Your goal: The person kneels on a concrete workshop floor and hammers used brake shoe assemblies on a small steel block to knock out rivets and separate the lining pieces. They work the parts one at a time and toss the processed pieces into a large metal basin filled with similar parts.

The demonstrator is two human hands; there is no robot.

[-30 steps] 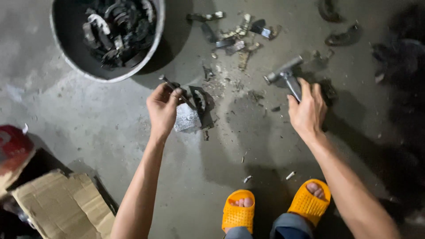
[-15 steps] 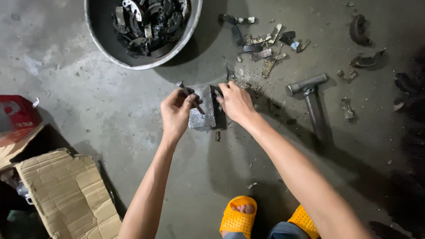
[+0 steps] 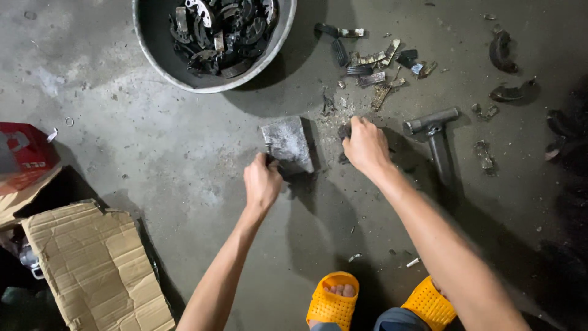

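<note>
Bare concrete floor point(image 3: 122, 153), grey and dusty, serving as the work surface. At top, a big round metal tub point(image 3: 153, 55) heaped with dark curved metal parts point(image 3: 214, 27), within arm's reach, likely as a bin for them. At lower left, flattened cardboard point(image 3: 92, 270) and, above it, part of a red box point(image 3: 21, 150), both well away from the hands.

In the middle, a grey metal block point(image 3: 286, 144) flat on the floor, probably as an anvil, given the hammer point(image 3: 436, 138) lying just to its right, head up, handle pointing back, released. Above block and hammer, a scatter of broken bits and strips point(image 3: 373, 67); more dark curved pieces point(image 3: 505, 92) further right.

Left hand point(image 3: 262, 182) curled at the block's near left corner, fingers bent and touching its edge; whether truly gripping it, cannot tell. Right hand point(image 3: 366, 146) knuckles-up between block and hammer, fingers closed down on a small dark piece point(image 3: 344, 130) on the floor, mostly hidden beneath.

At bottom, two orange slippers point(image 3: 331, 301), feet planted behind the work in a squat.
</note>
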